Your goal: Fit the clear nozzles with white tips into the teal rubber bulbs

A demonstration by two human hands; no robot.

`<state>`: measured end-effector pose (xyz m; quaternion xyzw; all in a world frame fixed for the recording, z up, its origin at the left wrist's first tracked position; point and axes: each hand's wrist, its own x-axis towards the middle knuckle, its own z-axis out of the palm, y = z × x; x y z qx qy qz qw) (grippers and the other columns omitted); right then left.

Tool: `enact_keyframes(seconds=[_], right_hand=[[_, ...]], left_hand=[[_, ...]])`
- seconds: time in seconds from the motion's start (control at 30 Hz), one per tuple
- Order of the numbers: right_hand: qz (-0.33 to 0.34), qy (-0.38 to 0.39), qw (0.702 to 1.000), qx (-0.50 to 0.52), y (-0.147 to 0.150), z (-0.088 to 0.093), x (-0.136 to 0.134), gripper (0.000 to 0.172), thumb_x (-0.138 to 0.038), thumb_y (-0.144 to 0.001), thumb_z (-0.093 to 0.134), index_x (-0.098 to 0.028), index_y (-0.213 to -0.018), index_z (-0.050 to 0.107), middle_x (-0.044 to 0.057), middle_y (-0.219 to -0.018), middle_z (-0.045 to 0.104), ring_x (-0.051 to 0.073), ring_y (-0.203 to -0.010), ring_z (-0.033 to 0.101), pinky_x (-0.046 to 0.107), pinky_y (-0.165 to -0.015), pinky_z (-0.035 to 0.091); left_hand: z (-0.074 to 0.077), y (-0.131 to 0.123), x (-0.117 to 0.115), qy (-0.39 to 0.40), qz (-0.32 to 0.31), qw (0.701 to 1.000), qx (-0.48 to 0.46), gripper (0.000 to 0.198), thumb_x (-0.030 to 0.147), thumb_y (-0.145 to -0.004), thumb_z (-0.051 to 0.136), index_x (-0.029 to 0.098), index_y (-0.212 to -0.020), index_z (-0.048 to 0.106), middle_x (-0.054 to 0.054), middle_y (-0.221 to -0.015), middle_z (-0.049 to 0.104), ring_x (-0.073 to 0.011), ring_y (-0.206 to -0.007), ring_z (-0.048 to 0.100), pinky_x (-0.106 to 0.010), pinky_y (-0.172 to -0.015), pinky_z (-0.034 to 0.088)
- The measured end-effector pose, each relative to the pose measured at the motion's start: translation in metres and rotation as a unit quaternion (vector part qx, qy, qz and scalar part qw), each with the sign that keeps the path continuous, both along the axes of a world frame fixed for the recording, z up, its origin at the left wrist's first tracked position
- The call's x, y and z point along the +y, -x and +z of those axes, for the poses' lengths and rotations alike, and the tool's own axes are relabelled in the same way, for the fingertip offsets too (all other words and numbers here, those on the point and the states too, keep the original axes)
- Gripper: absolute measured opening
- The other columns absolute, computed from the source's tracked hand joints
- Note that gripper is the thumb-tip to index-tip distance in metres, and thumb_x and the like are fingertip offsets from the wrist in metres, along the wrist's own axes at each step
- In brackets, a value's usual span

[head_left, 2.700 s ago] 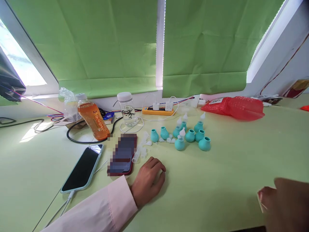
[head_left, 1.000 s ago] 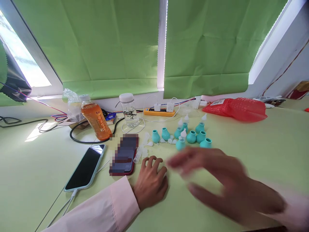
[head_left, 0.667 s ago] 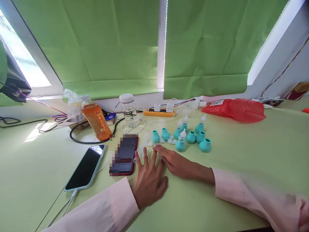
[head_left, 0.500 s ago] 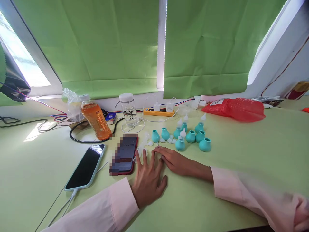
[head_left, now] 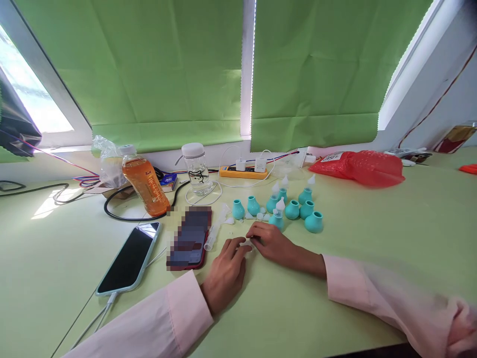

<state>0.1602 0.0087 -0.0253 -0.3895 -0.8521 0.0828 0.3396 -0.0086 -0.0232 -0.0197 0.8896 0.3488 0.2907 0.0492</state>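
My left hand [head_left: 226, 271] rests low over the table with its fingers curled; a small whitish piece [head_left: 246, 243] shows between its fingertips. Right beside it, my right hand [head_left: 271, 242] has its fingers pressed together at the same piece, too small to make out well. Beyond my hands stand several turquoise pots [head_left: 292, 210], some with white pointed tips [head_left: 280, 204] in or on them. Small white pieces [head_left: 260, 217] lie among the pots. A clear plastic tube [head_left: 215, 231] lies left of them, beside a dark phone [head_left: 192, 238] with a red case.
Another phone [head_left: 129, 258] with a charging cable lies at the left. Behind are an orange drink bottle [head_left: 146, 184], a clear jar [head_left: 198, 171], a yellow power strip [head_left: 243, 172], and a red plastic bag [head_left: 357, 168] at the right.
My left hand has gone from spread fingers to curled ones, uncovering the clear tube. My right hand's fingers have bent and drawn together near the left fingertips.
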Motion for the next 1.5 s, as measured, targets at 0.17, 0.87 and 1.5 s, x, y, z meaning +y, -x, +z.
enact_keyframes(seconds=[0.17, 0.87, 1.5], right_hand=[[0.011, 0.101, 0.983, 0.152, 0.003, 0.006, -0.009, 0.009, -0.012, -0.071, 0.051, -0.017, -0.075, 0.058, 0.002, -0.073, 0.057, 0.012, -0.066, 0.055, 0.025, -0.059, 0.050], [0.088, 0.087, 0.980, 0.158, -0.015, 0.008, -0.021, 0.013, -0.011, -0.069, 0.057, -0.020, -0.076, 0.063, 0.001, -0.072, 0.064, 0.013, -0.067, 0.059, 0.026, -0.062, 0.049], [0.105, 0.052, 0.986, 0.115, -0.016, 0.007, -0.025, 0.014, -0.007, -0.070, 0.048, -0.018, -0.076, 0.055, 0.001, -0.072, 0.060, 0.011, -0.067, 0.056, 0.023, -0.062, 0.047]], left_hand=[[-0.002, 0.001, -0.001, -0.012, -0.011, 1.000, -0.009, 0.024, 0.006, -0.076, 0.039, 0.017, -0.093, 0.053, -0.009, -0.100, 0.052, -0.0176, -0.089, 0.052, -0.031, -0.068, 0.051], [-0.004, 0.003, -0.003, -0.017, -0.067, 0.996, 0.054, 0.027, 0.016, -0.084, 0.035, 0.020, -0.104, 0.052, -0.012, -0.103, 0.049, -0.0146, -0.075, 0.057, -0.027, -0.059, 0.051], [-0.008, 0.002, -0.002, -0.062, -0.063, 0.996, 0.009, 0.021, 0.017, -0.082, 0.040, 0.019, -0.097, 0.055, -0.010, -0.098, 0.052, -0.0160, -0.084, 0.058, -0.027, -0.065, 0.052]])
